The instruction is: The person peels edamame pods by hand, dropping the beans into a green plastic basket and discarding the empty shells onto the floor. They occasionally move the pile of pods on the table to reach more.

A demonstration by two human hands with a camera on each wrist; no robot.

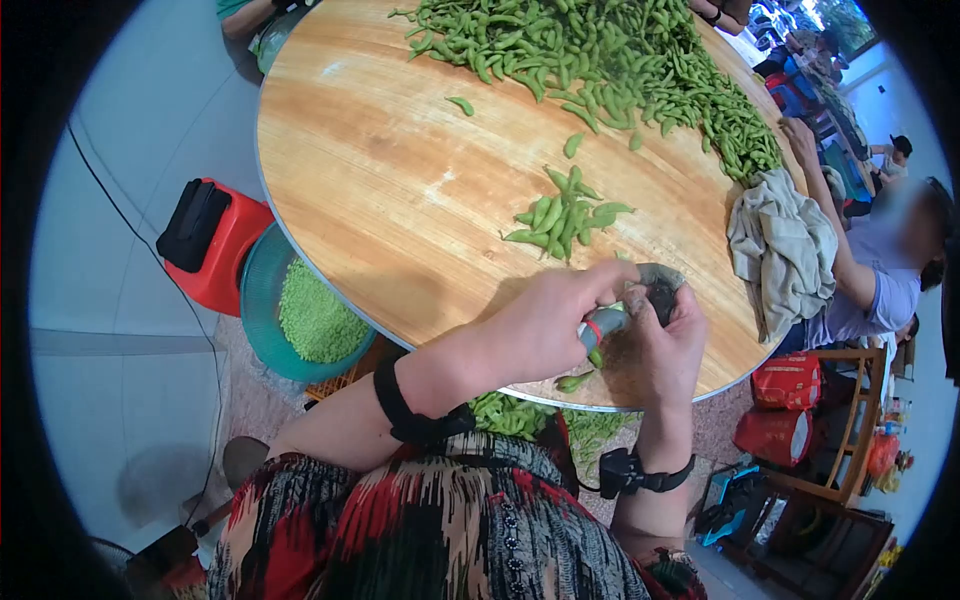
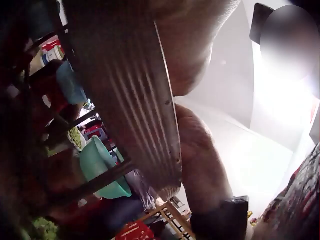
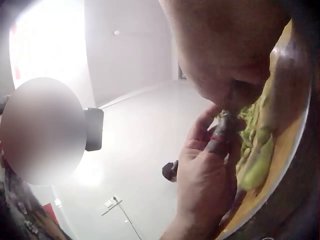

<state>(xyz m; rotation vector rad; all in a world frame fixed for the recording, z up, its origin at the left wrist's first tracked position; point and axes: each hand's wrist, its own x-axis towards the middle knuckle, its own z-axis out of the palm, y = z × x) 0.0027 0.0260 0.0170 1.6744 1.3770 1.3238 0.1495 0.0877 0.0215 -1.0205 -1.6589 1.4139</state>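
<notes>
In the head view, my left hand (image 1: 565, 300) meets my right hand (image 1: 672, 345) over the near table edge. Grey covers with a red band (image 1: 594, 332) wrap a left digit, and a dark cover (image 1: 660, 292) shows at the right fingertips. The left fingers curl round a green pod (image 1: 597, 357), partly hidden; what the right fingertips touch is hidden. Another pod (image 1: 575, 382) lies just below. Beyond the hands is a small pile of pods (image 1: 565, 218). The right wrist view shows the left hand (image 3: 205, 175) against the right hand (image 3: 225, 55).
A large heap of pods (image 1: 600, 50) covers the table's far side. At its right edge lies a crumpled cloth (image 1: 782, 240). Left of the table stand a teal basin (image 1: 262, 335) of shelled beans (image 1: 315, 310) and a red container (image 1: 235, 250). A person (image 1: 880, 250) sits at right.
</notes>
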